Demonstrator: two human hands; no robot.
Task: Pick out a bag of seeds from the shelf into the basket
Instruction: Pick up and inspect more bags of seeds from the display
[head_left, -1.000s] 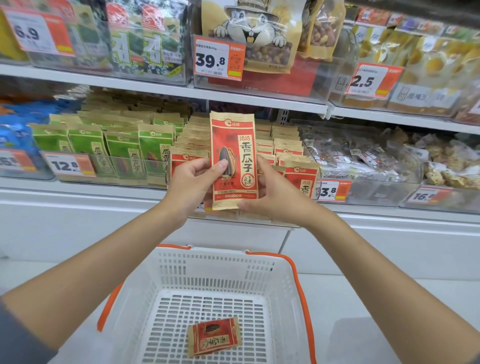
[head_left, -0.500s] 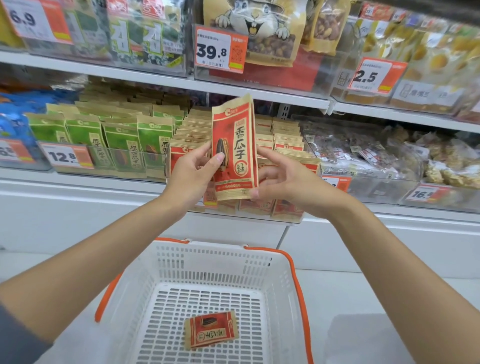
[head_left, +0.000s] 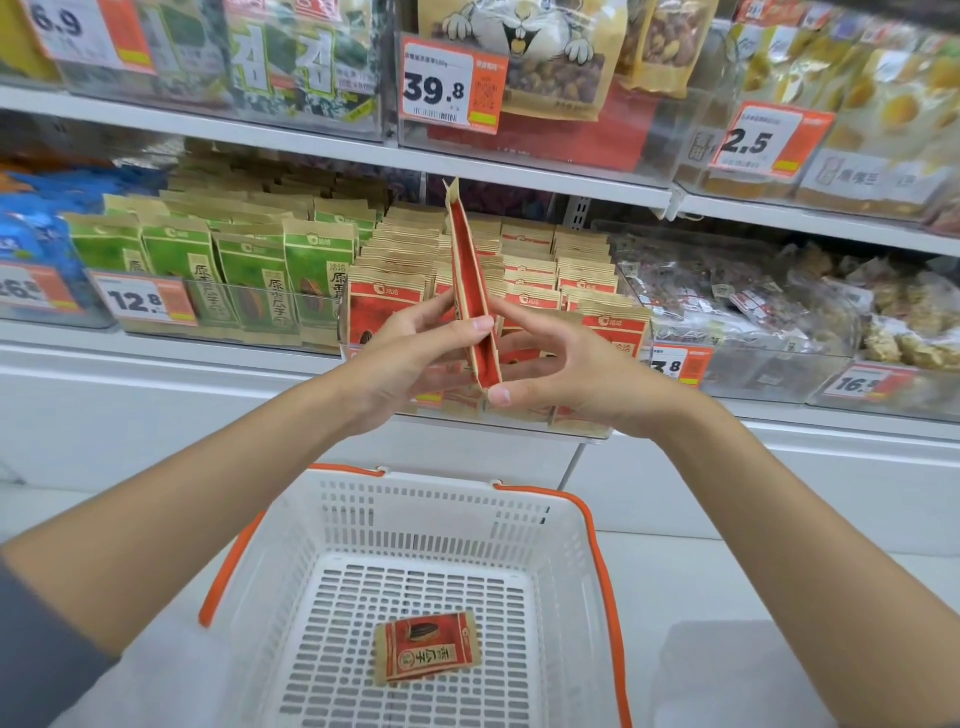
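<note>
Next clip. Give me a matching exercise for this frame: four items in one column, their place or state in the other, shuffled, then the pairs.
Items
1. upright red bag
2. second red bag
3. green bags
4. 39.8 price tag

Place or state
A. on a clear bin front, upper shelf
B. lying flat on the basket floor
C. edge-on to the camera, pinched by left hand and right hand
D. standing in rows, left of the red stock

Pairs: 1-C, 2-B, 3-D, 4-A

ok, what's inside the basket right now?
One red seed packet flat on the basket floor; near end out of frame. The held bag isn't in it.
</note>
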